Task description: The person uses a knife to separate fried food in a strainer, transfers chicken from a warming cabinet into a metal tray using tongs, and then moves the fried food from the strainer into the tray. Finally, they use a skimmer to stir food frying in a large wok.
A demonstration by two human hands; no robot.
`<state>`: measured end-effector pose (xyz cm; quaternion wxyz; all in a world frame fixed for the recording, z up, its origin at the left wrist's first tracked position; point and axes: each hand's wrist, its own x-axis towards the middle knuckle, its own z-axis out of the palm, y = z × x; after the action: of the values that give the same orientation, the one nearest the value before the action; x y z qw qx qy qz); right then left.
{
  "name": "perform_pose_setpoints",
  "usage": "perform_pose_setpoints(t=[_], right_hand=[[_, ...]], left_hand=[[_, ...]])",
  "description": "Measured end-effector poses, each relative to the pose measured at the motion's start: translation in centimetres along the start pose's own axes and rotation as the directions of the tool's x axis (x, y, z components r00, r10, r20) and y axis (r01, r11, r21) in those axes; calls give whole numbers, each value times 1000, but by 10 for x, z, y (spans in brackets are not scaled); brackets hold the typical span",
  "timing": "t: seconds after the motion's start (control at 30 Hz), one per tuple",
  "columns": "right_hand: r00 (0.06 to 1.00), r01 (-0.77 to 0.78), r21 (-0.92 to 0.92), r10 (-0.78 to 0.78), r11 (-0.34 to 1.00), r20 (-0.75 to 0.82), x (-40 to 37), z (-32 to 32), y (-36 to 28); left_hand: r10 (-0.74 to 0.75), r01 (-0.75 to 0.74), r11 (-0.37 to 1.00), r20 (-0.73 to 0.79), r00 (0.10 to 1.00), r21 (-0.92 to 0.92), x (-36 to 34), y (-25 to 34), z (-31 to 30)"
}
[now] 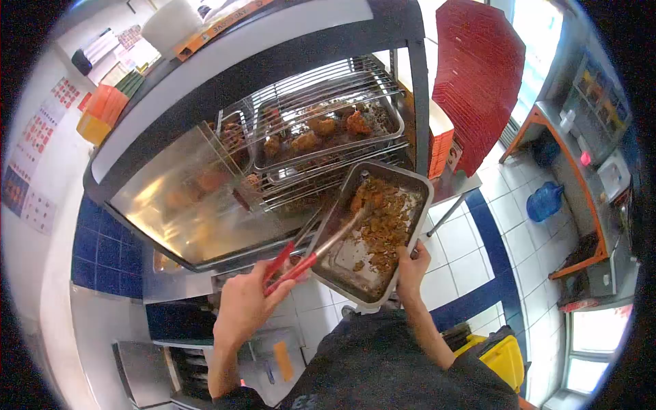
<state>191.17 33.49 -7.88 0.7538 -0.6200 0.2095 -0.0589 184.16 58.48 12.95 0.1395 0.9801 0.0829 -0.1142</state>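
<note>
My left hand (247,301) is closed around the red handles of metal tongs (301,266). The tips of the tongs reach into a metal tray (333,254), at a piece of fried food (370,199) near its far end. Brown crumbs (383,236) cover much of the tray's bottom. Gripping the tray's right edge is my right hand (413,268), thumb over the rim. The tray is tilted in the air in front of a glass-fronted warming cabinet (109,179), where another tray (398,130) with fried pieces (322,126) rests on wire racks.
Right of the cabinet stand stacked orange boxes (441,140) and a tall stack of red containers (478,82). A blue water jug (544,201) sits on the tiled floor at right. Something yellow (502,359) is at lower right. Colored boxes (102,113) are at left.
</note>
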Motion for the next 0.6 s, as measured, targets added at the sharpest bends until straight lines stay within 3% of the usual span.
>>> perform_pose_setpoints(t=[0.23,0.3,0.37,0.47,0.6], right_hand=[[997,32,17,-34,999,66,-10,8,8],[998,-16,100,9,995,68,-11,9,11],[999,-14,113,9,993,49,-10,5,10],[1000,-2,168,1,986,9,2,4,14],[996,49,162,-61,986,69,11,2,15]], left_hand=[[-25,24,1000,-45,999,-17,16,3,62],[5,-8,999,-85,996,-33,15,-5,65],[-82,71,937,-18,997,-342,13,-13,60],[-67,52,865,-11,998,-499,6,-21,60],[-112,79,920,-63,992,-385,3,-25,71]])
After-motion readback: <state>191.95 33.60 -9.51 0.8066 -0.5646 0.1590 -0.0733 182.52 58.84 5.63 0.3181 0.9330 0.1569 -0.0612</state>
